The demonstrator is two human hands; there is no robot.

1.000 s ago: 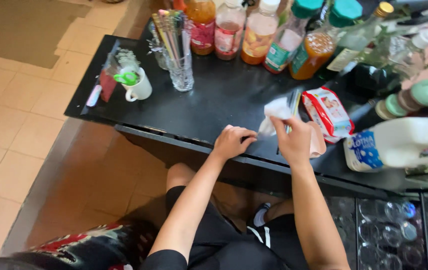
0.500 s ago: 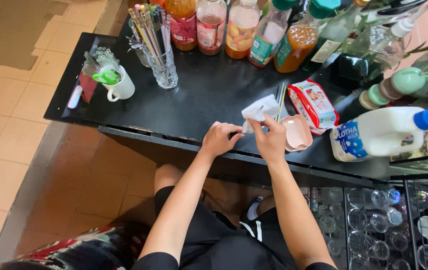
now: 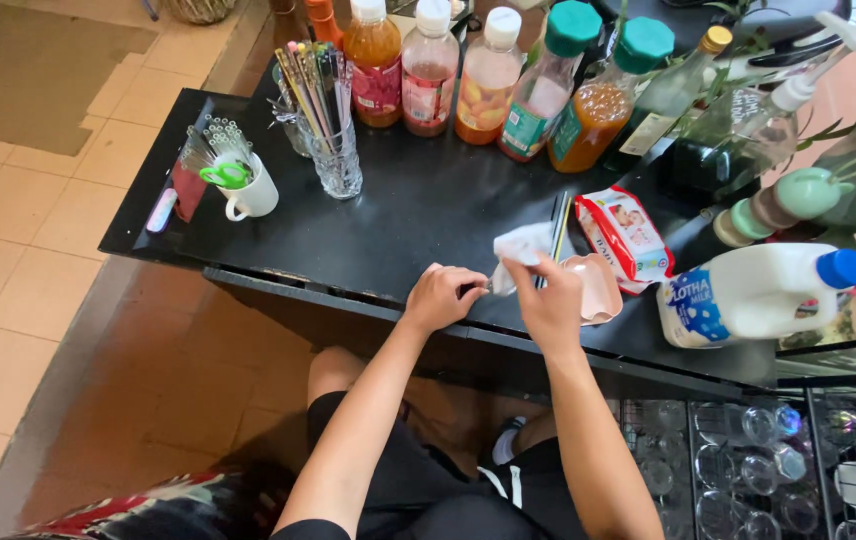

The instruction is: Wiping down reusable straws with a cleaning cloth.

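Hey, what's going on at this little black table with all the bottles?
A seated person is working at the near edge of the black table. Both hands are on a white wipe: the left hand pinches one corner, and the right hand grips the other side. Close by the right hand are a pink dish, a red-and-white wipes packet and a white milk jug lying on its side. Juice bottles line the far edge, next to a glass of straws.
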